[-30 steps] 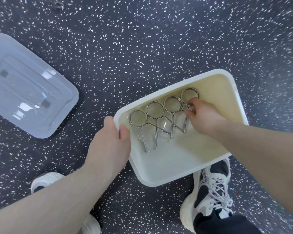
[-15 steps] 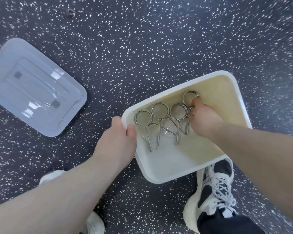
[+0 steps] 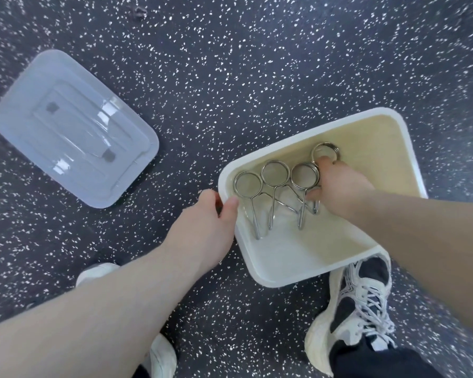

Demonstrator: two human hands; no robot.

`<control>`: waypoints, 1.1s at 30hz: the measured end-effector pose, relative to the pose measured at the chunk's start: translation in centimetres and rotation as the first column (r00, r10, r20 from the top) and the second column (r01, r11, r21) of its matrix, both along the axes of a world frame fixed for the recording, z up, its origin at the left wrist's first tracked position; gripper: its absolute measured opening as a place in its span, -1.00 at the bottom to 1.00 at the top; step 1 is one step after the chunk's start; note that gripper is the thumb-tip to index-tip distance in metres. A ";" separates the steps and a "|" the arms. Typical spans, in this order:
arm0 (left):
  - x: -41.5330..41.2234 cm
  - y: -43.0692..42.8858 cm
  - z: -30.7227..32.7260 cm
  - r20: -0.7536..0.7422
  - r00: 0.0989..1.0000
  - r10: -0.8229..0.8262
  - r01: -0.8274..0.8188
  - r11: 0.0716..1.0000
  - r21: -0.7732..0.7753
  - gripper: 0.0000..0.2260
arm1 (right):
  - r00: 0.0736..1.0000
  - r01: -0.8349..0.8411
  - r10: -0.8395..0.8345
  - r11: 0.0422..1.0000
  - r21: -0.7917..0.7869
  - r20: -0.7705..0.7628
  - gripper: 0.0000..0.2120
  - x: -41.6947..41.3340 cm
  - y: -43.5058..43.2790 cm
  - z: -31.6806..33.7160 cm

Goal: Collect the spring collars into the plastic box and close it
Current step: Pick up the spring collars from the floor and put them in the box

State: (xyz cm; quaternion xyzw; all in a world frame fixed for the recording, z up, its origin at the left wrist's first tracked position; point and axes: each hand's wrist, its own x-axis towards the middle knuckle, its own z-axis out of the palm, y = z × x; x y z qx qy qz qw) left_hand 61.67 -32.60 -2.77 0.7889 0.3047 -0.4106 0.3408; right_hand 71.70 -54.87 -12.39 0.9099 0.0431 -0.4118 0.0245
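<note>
A white plastic box [image 3: 410,148] sits open on the speckled floor. Inside it lie several metal spring collars in a row, ring ends toward the far wall: the leftmost collar [image 3: 248,186], a second collar [image 3: 275,174], a third collar [image 3: 305,176] and a rightmost collar [image 3: 325,150]. My right hand [image 3: 339,186] is inside the box, fingers closed on the rightmost collar and hiding its handles. My left hand [image 3: 205,227] pinches the box's left rim, thumb inside. The translucent lid [image 3: 74,126] lies flat on the floor to the left, apart from the box.
The dark speckled floor surrounds everything. My right white sneaker [image 3: 358,304] sits just under the box's near edge; the toe of my left white sneaker [image 3: 96,271] shows beside my left forearm. A small dark mark [image 3: 139,12] is on the floor far away.
The view has shifted so the box and lid sit slightly further right. My right hand stays on the rightmost collar, which has edged toward the far wall. My left hand keeps its hold on the rim.
</note>
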 end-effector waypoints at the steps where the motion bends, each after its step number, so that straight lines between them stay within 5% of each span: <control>1: 0.0 -0.2 0.0 0.002 1.000 0.003 -0.003 1.000 -0.006 -0.65 | 1.000 -0.029 0.029 1.000 -0.003 0.001 -0.51 0.3 -0.2 0.0; 23: 0.3 -1.1 -0.3 0.021 0.996 0.087 -0.087 0.996 -0.002 -0.67 | 0.957 -0.269 0.270 0.963 -0.029 0.110 -0.64 2.0 -0.9 1.2; 33: 0.1 -1.0 -0.1 -0.003 0.995 0.097 -0.097 0.995 -0.010 -0.66 | 0.992 -0.123 0.124 0.992 -0.014 0.028 -0.66 1.6 -0.2 0.5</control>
